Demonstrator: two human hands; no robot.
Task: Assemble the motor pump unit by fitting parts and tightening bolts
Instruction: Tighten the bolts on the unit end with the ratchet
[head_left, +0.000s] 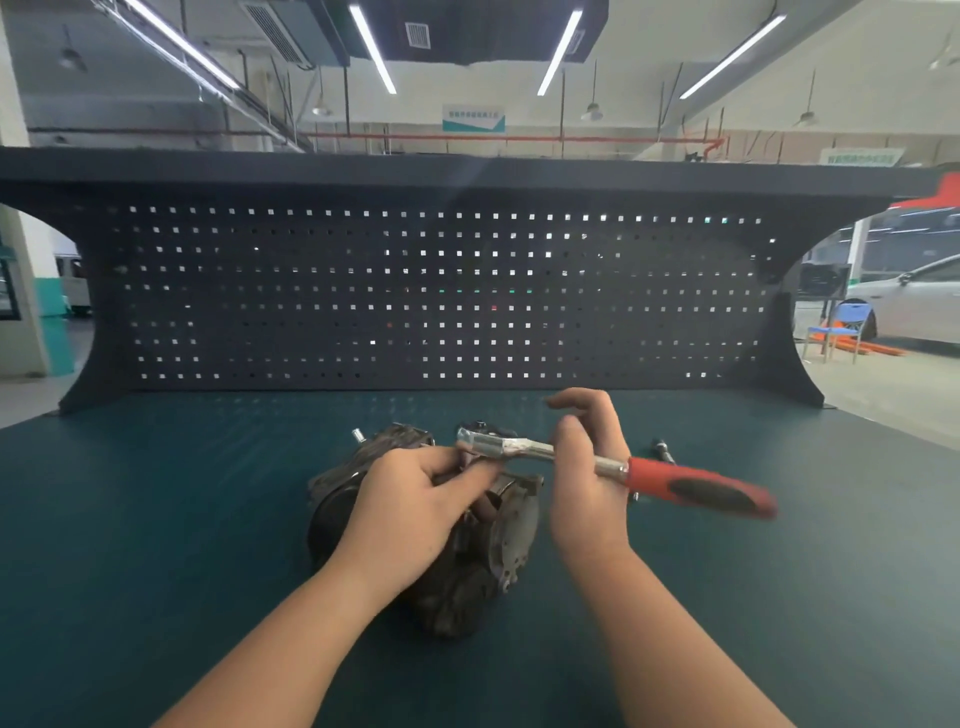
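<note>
At lower centre of the frame, the dark motor pump unit (467, 545) lies on the teal bench top (156, 519). The left hand (410, 514) rests on it, fingers curled near the ratchet wrench (597, 465) head. The right hand (587, 467) pinches the chrome shaft, the red handle pointing right. A small socket (358, 434) stands behind the unit.
</note>
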